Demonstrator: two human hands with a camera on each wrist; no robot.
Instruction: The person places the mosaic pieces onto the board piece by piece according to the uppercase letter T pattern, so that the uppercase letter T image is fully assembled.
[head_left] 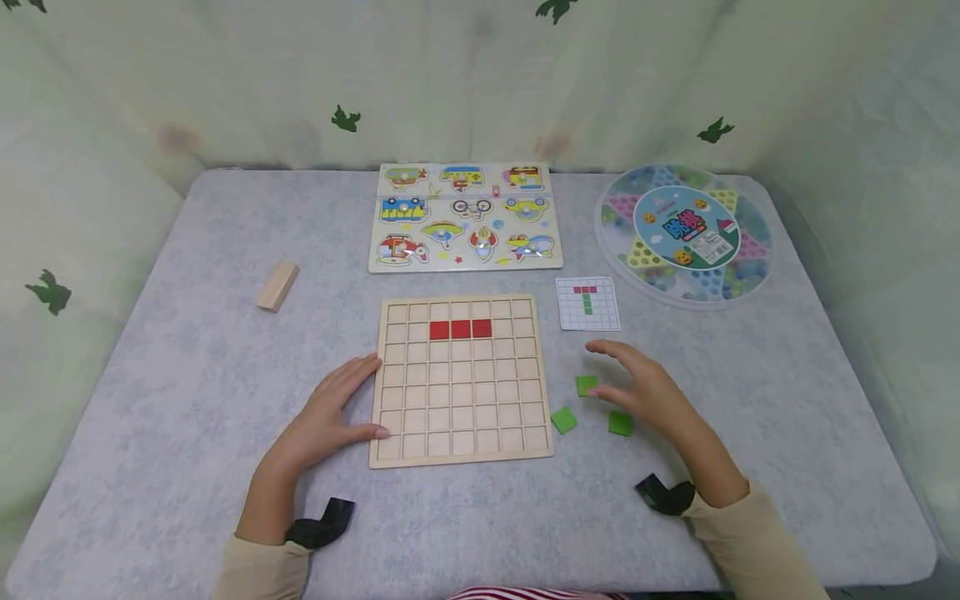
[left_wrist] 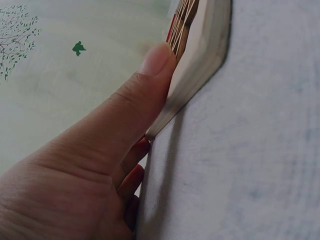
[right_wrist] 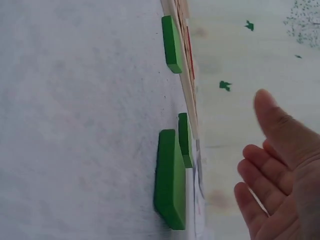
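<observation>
A wooden grid board (head_left: 461, 396) lies on the table before me, with three red square tiles (head_left: 461, 329) side by side in its second row from the far edge. My left hand (head_left: 322, 421) rests against the board's left side, thumb on the rim and fingertips at the edge. To the right of the board, my right hand (head_left: 648, 387) hovers with thumb and index finger spread apart, holding nothing. Three green square tiles lie beneath and around it: one by the thumb (head_left: 585, 385), one near the board (head_left: 564, 420), another closer to me (head_left: 620, 423).
A pattern card (head_left: 587, 304) with a T of red and green squares lies right of the board. Behind stand a vehicle peg puzzle (head_left: 465, 229) and a round board-game case (head_left: 622, 275). A wooden block (head_left: 278, 287) sits at left.
</observation>
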